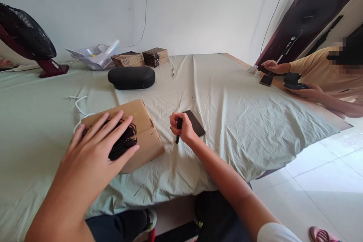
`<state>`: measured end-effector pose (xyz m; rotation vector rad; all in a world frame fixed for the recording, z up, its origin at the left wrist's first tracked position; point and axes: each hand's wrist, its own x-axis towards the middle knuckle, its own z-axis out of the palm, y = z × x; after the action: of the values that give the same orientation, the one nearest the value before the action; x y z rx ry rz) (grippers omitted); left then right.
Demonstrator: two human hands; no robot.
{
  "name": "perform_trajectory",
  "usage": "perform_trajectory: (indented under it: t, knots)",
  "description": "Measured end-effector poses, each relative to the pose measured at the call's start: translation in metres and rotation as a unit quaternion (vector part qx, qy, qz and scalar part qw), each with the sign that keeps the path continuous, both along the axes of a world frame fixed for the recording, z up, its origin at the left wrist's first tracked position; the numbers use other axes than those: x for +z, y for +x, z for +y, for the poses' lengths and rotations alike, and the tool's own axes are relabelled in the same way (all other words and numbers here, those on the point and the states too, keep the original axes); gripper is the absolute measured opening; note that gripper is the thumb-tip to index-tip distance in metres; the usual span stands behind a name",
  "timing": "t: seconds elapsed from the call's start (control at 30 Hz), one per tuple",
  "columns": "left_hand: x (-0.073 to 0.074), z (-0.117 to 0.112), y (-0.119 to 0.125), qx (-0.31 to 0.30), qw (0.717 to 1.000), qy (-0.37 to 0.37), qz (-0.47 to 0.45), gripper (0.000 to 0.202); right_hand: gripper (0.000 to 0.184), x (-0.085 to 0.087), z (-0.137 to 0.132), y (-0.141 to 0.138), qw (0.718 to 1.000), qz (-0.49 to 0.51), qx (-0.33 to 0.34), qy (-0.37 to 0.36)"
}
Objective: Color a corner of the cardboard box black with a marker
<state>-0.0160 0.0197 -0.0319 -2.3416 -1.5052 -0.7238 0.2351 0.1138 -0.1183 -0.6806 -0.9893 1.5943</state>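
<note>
A brown cardboard box sits on the cloth in front of me, its top partly covered with dense black scribbles. My left hand lies on that top with fingers spread, hiding some of the scribbling. To the right of the box, my right hand is closed around a black marker, whose lower end points down. A dark flat rectangular thing, perhaps a phone, rests on the cloth just behind this hand and is partly hidden by it.
A black oval case, two scribbled boxes and a clear plastic basket stand farther back. A fan is at the left. White cable lies behind my box. At the right, another person's hand holds a black object.
</note>
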Motion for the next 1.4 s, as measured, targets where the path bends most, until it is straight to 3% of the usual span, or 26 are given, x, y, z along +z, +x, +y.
perform_trajectory:
  t: [0.23, 0.43, 0.6, 0.8, 1.07, 1.27, 1.4]
  knots:
    - [0.002, 0.0, 0.001, 0.007, 1.0, -0.003, 0.007, 0.064, 0.032, -0.003, -0.004, -0.002, 0.998, -0.031, -0.017, 0.045]
    - [0.006, -0.004, 0.007, 0.018, 0.999, -0.02, 0.034, 0.059, 0.039, -0.015, 0.006, -0.006, 0.977, -0.15, -0.026, 0.148]
    - [0.017, -0.015, 0.004, 0.01, 0.999, -0.051, -0.013, 0.067, 0.039, -0.028, 0.015, -0.008, 0.976, -0.192, -0.042, 0.091]
    - [0.027, -0.025, -0.024, 0.031, 0.992, -0.041, -0.115, 0.068, 0.031, -0.025, 0.016, 0.002, 0.954, -0.265, -0.079, 0.113]
    - [0.019, -0.019, -0.041, 0.032, 0.978, -0.118, -0.17, 0.078, 0.025, -0.023, 0.013, -0.001, 0.941, -0.299, -0.104, 0.119]
    - [0.013, -0.018, -0.045, 0.017, 0.97, -0.131, -0.206, 0.082, 0.019, -0.022, 0.011, 0.0, 0.933, -0.305, -0.124, 0.147]
    - [0.01, -0.021, -0.047, 0.022, 0.966, -0.14, -0.216, 0.081, 0.023, -0.027, 0.013, 0.0, 0.95, -0.267, -0.116, 0.112]
